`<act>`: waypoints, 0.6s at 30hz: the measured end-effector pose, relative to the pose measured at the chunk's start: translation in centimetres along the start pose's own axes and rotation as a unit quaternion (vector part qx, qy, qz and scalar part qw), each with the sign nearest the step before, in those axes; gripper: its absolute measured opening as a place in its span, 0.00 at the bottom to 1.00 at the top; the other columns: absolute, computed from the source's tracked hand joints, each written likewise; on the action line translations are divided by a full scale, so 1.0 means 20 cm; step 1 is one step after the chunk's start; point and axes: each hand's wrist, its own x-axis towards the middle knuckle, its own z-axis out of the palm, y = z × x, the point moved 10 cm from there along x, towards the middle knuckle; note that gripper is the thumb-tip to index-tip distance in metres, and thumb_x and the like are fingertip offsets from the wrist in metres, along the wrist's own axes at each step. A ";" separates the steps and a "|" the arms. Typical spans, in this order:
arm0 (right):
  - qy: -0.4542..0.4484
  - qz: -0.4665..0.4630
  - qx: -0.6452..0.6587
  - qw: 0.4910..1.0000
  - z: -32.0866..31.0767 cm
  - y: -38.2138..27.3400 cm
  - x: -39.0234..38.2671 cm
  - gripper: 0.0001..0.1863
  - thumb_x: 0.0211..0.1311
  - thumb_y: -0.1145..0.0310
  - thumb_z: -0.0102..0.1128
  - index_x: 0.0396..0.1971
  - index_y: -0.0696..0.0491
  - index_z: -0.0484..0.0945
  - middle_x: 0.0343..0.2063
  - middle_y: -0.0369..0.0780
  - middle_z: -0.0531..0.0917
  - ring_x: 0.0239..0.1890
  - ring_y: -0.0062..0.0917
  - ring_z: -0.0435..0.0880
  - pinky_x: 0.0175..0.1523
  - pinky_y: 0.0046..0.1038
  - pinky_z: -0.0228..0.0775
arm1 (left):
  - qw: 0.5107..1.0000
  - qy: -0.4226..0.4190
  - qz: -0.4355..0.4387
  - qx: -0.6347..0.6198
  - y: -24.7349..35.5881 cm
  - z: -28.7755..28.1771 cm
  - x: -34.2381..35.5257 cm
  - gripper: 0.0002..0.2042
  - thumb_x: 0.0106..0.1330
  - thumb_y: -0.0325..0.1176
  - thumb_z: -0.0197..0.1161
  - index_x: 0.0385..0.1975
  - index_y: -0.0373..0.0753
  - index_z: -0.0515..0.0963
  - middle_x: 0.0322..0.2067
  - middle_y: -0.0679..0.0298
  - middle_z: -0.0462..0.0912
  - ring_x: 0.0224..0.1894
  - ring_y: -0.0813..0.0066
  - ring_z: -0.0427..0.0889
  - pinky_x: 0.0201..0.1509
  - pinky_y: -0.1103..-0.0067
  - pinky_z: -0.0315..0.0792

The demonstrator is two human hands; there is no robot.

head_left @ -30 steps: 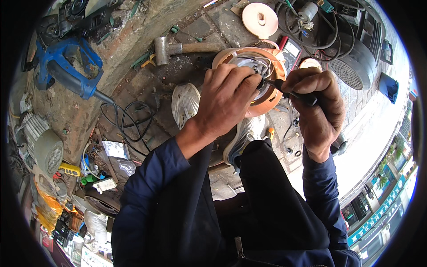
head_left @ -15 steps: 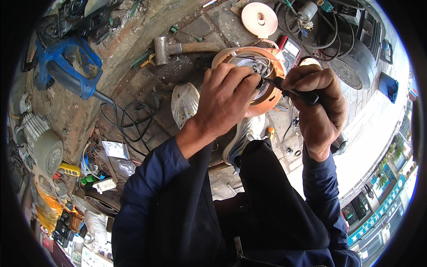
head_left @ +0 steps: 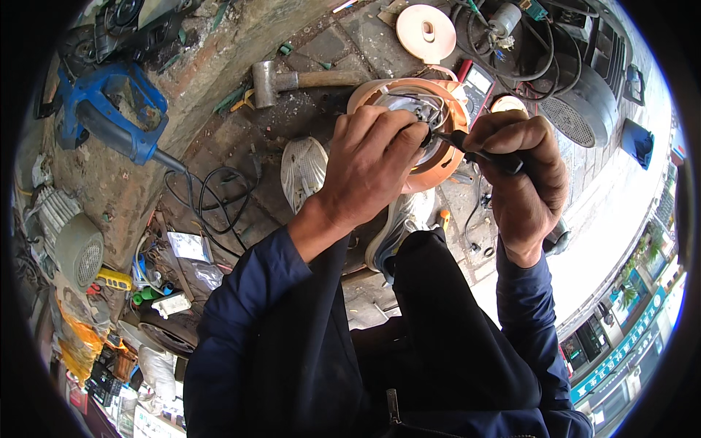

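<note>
A round orange housing [head_left: 438, 177] stands between my feet, with white wires [head_left: 437, 106] and a silvery inside. My left hand [head_left: 369, 160] reaches over its near left edge, thumb and fingers pinched on a small black part [head_left: 426, 136] in the opening. How that part is fixed is hidden by the fingers. My right hand [head_left: 529, 175] is closed round the black handle of a screwdriver [head_left: 502, 158]. Its shaft points left, and the tip meets the black part beside my left thumb.
A hammer [head_left: 310, 79] lies left of the housing; a peach-coloured disc cover [head_left: 426, 33] and a multimeter [head_left: 476, 87] lie beyond it. A grey motor [head_left: 584, 109] with cables stands at the far right. A blue corded power tool [head_left: 117, 109] rests on the ledge at left.
Hardly anything differs. The orange housing has shifted very slightly, and the right hand and screwdriver have turned a touch; both hands keep their grips.
</note>
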 end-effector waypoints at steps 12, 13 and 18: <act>0.003 0.002 0.006 1.000 0.00 -0.01 0.00 0.16 0.62 0.91 0.48 0.43 0.63 0.81 0.48 0.48 0.85 0.49 0.28 0.85 0.59 0.29 0.76 | 1.000 0.001 -0.001 0.003 0.00 0.00 0.00 0.20 0.58 0.32 0.79 0.51 0.45 0.85 0.51 0.70 0.85 0.53 0.62 0.79 0.56 0.65 0.71; 0.002 0.001 0.002 1.000 0.00 0.00 0.00 0.16 0.62 0.91 0.48 0.43 0.63 0.81 0.48 0.48 0.85 0.49 0.28 0.85 0.60 0.29 0.76 | 1.000 -0.002 -0.002 0.004 0.00 0.00 0.00 0.20 0.58 0.32 0.79 0.51 0.45 0.85 0.51 0.70 0.85 0.53 0.62 0.79 0.56 0.65 0.71; -0.002 0.010 -0.002 1.000 0.00 0.00 0.00 0.17 0.60 0.91 0.48 0.44 0.63 0.82 0.48 0.49 0.85 0.49 0.29 0.85 0.60 0.29 0.76 | 1.000 -0.001 -0.004 0.000 0.00 0.00 0.00 0.20 0.58 0.32 0.78 0.51 0.45 0.85 0.51 0.70 0.85 0.53 0.62 0.79 0.56 0.65 0.71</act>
